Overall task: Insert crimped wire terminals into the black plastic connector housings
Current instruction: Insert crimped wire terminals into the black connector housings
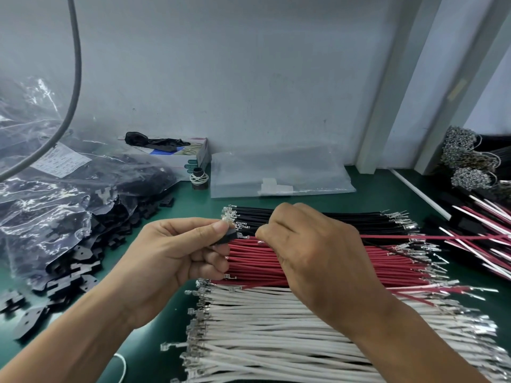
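Near the middle of the frame our left hand (pixel 177 252) pinched a black connector housing (pixel 228 236) between thumb and forefinger, its grip closed on the part. Our right hand (pixel 309 244), just right of it, had its fingers curled; it appeared to pinch a red wire (pixel 414 237) that ran off toward the right edge, though the fingertips hid the terminal, so we could not tell how far it sat in the housing.

Below the hands lay three rows of crimped wires on the green tabletop (pixel 373 189): black wires (pixel 359 221), red wires (pixel 254 261) and white wires (pixel 276 322). A bag of spare housings (pixel 69 194) filled the left of the frame.

We judged that the step called for holding the housing steady, lining the terminal up square with its cavity, pushing straight rather than at an angle, then tugging lightly to confirm that it had locked.
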